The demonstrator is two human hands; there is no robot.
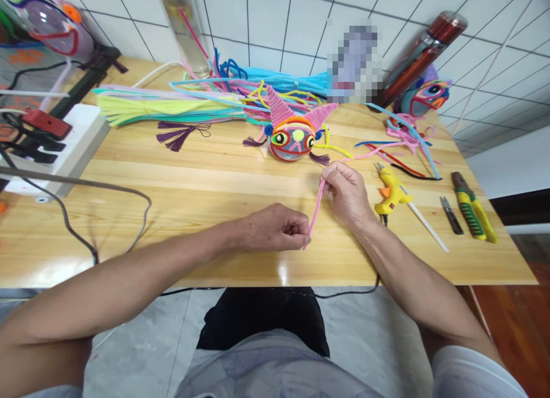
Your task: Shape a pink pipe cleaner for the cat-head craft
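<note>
A short pink pipe cleaner [317, 208] stretches between my two hands above the wooden table. My left hand [286, 229] is closed on its lower end. The fingers of my right hand [341, 186] pinch the upper end. Just behind my right hand stands a decorated mask-like ball [292, 139] with two pink horns, ringed eyes, a red-outlined mouth and dark tassels at its sides. Bundled pipe cleaners [172, 107] in yellow, teal and lilac lie at the back, beside blue ones [283, 80].
To the right lie a yellow glue gun [393, 194], small snips [451, 215] and green-yellow pliers [472, 206]. A purple tassel [176, 136] lies left of centre. A power strip [77, 149] with cables sits at the left. A red-brown flask [423, 57] stands at the back right.
</note>
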